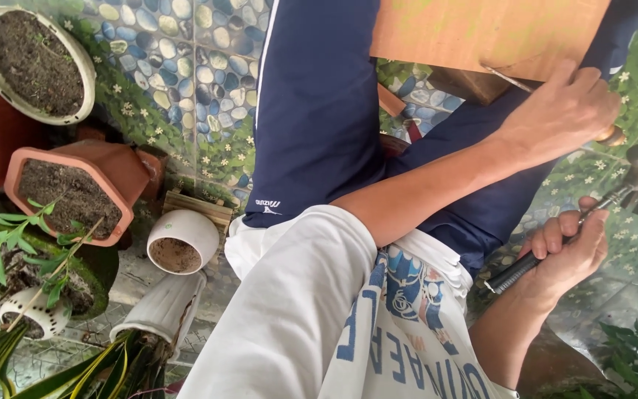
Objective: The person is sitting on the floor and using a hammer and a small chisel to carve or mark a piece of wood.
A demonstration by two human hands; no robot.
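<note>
Chiefly, items at hand and around them:

1. Right hand (566,255): grip clenched around the dark handle of a hammer (592,214). The fingers wrap over the shaft and the handle's end sticks out below the palm.
2. Hammer: held off the ground at the right of the view. It slants upward, and its dark metal head is near the lower corner of the board, not touching it.
3. Left hand (559,111): the arm crosses over the lap and the hand rests against the lower edge of a wooden board (481,29). The fingers are curled. Whether the grip clasps the board or only presses on it cannot be told. A small rounded brownish piece (614,135) shows at the hand's edge; its kind is unclear.
4. Wooden board: pale orange-brown and flat-faced, at the top of the view above the navy shorts (311,111). A darker wooden block (474,85) sits just under it.
5. Clothing: a white shirt (297,325) with blue print, low in the view.
6. Floor (186,66): tiles patterned with pebbles and small white flowers.
7. Pots, well apart from both hands, at the left:
   - a white round pot (31,59) filled with soil
   - a terracotta angular pot (75,188) filled with soil
   - a small white pot (182,240)
   - a white ribbed pot (164,310) beside striped leaves (112,369)
</note>
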